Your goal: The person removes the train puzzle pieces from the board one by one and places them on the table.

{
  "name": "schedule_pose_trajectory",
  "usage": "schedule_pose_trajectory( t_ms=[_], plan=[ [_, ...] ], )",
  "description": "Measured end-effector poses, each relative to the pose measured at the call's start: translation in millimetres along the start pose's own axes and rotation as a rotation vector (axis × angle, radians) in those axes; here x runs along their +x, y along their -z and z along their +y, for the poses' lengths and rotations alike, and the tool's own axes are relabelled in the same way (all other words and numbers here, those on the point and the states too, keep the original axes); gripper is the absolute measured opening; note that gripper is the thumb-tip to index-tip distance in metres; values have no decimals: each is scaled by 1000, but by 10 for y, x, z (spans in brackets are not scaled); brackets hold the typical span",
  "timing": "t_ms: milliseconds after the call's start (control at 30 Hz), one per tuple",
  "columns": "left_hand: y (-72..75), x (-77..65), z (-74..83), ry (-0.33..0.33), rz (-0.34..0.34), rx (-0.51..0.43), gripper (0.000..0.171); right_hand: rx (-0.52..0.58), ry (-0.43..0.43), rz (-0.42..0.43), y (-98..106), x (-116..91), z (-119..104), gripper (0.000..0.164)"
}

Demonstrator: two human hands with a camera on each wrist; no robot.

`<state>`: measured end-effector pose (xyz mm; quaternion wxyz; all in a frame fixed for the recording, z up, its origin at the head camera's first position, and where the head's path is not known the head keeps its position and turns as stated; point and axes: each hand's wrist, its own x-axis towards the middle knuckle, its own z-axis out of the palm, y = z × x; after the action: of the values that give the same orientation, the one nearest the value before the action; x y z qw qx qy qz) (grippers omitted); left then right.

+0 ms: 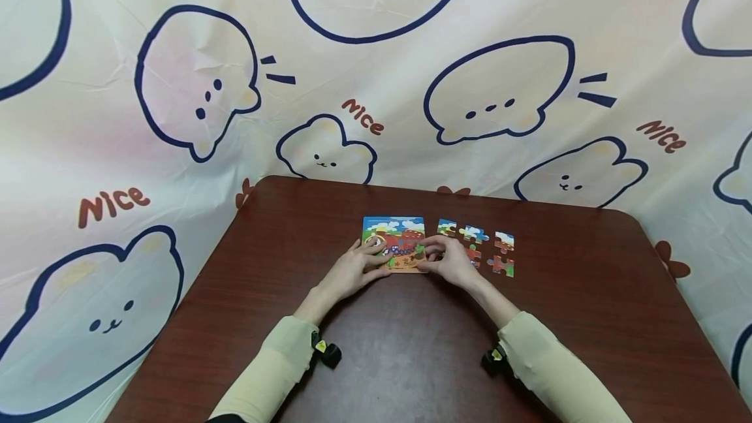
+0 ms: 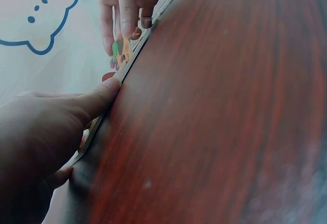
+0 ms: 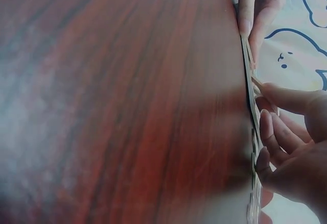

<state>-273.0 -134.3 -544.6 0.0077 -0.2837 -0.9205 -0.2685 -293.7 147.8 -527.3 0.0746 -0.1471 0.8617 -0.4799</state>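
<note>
A jigsaw puzzle in its board (image 1: pixel 392 224), with a blue sky, a red middle and an orange lower part, lies flat on the table. My left hand (image 1: pixel 351 269) rests on its left side, fingers stretched over the picture and the thumb (image 2: pixel 111 85) at the near edge. At the lower right corner my right hand (image 1: pixel 455 264) pinches a puzzle piece (image 2: pixel 122 55) with orange and green on it. That piece is tilted against the board in the left wrist view. The right hand's other fingers are curled and partly cover the board's right edge.
Several loose puzzle pieces (image 1: pixel 502 265) lie right of the board, some partly behind my right hand. Below them is a dark brown wooden table (image 1: pixel 376 344). A cloth backdrop (image 1: pixel 399 83) with cartoon drawings hangs behind the table's far edge.
</note>
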Motion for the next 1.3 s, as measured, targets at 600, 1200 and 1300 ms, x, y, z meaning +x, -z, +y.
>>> schedule_pose_trajectory(
  t_ms=[600,1200,1300],
  plan=[
    [42,-3,81,20,-23,8,47,158,-81,-24,268,-245,58,43],
    [51,-6,94,42,-15,-8,46,118,-69,31,595,-699,307,44],
    [48,-1,89,46,-19,-11,47,102,-56,42,657,-792,348,42]
  ],
)
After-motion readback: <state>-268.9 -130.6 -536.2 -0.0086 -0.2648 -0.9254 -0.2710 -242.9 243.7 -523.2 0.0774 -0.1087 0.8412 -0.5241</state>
